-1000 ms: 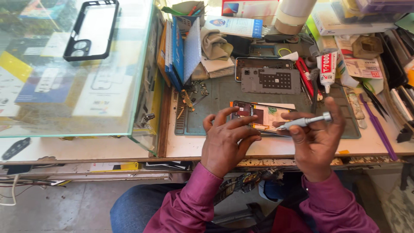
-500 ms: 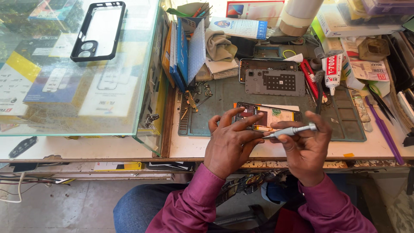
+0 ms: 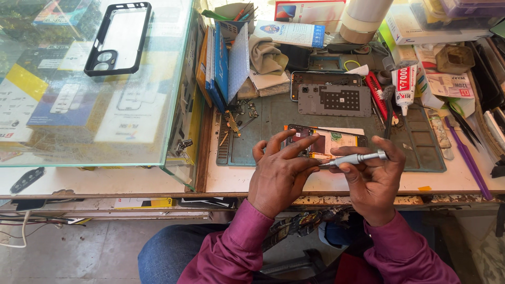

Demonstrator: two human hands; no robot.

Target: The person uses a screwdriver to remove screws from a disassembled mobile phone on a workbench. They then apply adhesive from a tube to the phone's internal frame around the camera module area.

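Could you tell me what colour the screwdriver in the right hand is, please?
Silver-grey metal: the screwdriver shows in the head view, held by the right hand.

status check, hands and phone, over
Left hand steadying opened phone. Right hand gripping silver screwdriver, tip at phone's edge. Nothing blocking.

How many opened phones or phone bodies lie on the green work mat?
2: one opened phone under the left hand and right hand, and one grey phone body at the mat's far edge. Others may hide in the clutter.
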